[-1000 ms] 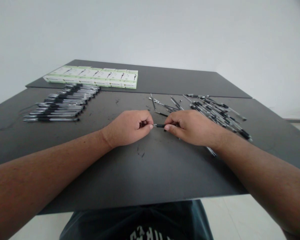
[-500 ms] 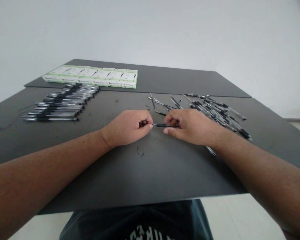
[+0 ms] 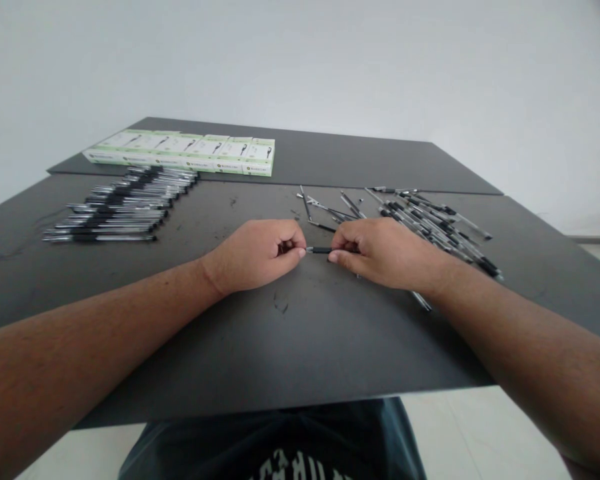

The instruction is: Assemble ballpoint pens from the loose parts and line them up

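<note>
A pen (image 3: 322, 251) with a black grip lies level between my two hands, above the middle of the dark table. My left hand (image 3: 264, 255) pinches its tip end between thumb and forefinger. Around the barrel on the other side, my right hand (image 3: 375, 252) is closed, its thumb and forefinger on the black grip and its palm hiding the rest. Just beyond my right hand lie loose pens and pen parts (image 3: 430, 227), partly covered by that hand.
Black-gripped pens (image 3: 115, 207) lie in a neat row at the left. Behind them stands a line of white and green boxes (image 3: 190, 155). Thin refills and small parts (image 3: 325, 207) are scattered beyond my hands. The table's front edge (image 3: 290, 410) is close to my lap.
The thumb and forefinger of my right hand have closed onto the pen's black grip, where they were more apart before. My left hand holds still.
</note>
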A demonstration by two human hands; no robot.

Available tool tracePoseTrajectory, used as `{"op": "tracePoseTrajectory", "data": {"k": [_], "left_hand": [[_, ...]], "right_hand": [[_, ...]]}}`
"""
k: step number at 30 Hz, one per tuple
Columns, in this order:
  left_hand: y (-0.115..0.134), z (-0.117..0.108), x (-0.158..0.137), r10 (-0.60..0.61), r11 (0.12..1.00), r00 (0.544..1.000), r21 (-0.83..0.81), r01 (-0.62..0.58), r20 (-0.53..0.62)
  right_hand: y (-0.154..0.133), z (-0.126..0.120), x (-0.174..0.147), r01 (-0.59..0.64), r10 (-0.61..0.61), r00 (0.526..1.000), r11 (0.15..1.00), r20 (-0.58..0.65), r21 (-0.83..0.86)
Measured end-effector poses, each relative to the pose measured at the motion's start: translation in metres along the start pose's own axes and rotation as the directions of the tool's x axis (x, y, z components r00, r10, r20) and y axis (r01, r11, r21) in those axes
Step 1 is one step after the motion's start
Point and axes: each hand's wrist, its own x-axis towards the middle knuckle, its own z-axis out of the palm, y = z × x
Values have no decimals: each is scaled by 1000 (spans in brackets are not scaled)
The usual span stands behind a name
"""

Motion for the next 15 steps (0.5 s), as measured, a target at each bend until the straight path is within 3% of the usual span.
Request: {"op": "tracePoseTrajectory", "data": {"k": [4,9,15], "left_hand": [[1,-1,0,-11,1000,1000,-1,11,7],[1,-1,0,3,1000,1000,-3,-3,-1],[1,0,0,4,1000,1000,-12,-5,-6]], "right_hand": [[0,0,0,49,-48,998,998,27,-42],[1,1,0,-15,16,1000,999,-18,52],[1,2,0,62,-62,998,997,19,-42]]}}
